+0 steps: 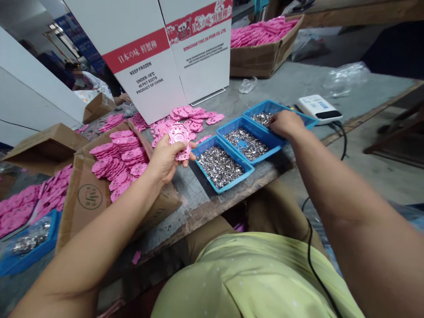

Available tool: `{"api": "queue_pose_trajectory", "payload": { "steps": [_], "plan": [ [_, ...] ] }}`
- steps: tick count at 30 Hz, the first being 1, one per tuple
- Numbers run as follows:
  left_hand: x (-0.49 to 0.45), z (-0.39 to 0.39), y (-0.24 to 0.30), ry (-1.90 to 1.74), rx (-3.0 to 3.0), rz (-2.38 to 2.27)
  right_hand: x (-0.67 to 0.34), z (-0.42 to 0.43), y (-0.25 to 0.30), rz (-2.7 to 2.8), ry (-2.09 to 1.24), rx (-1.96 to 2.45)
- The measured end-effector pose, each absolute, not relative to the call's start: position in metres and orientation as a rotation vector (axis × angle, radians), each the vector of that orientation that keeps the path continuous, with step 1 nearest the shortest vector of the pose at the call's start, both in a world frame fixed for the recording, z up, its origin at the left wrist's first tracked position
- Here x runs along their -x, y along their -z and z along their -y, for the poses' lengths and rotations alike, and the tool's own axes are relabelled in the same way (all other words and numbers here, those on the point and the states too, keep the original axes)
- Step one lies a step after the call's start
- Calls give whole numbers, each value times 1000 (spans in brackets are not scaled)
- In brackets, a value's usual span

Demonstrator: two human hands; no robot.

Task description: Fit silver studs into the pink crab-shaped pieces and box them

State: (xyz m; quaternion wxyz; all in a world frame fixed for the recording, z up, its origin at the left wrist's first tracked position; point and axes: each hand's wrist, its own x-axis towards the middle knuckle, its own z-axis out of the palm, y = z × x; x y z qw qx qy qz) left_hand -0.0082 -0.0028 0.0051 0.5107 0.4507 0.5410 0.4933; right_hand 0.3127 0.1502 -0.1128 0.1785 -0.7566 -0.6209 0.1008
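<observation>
left hand (167, 160) pinching scalloped pink plastic piece (179, 138), right hand (285, 124) in rightmost blue rectangular tray (269, 105), grip hidden, grey tabletop (196, 213) edge near

A scalloped pink piece (178, 132) tilts in the left hand (166, 160); loose silvery bits (261, 118) lie in the far right blue tray (255, 107), by the right hand (286, 124).

looks forward and steeply down from head height, over the shirt (251, 278) and onto the table (190, 190). sits near enough to take in both forearms (119, 216), left hand (168, 159) and right hand (287, 123). faces the white box (149, 101) ahead, crossing the front edge (228, 206) at a slant.
</observation>
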Motion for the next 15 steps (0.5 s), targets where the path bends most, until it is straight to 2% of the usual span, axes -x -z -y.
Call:
{"api": "queue_pose_trajectory", "payload": {
  "steps": [15],
  "plan": [
    [7,3,-7,-1174,-1124,-1321,-313,-142,110,1575,-253,2201]
  ]
}}
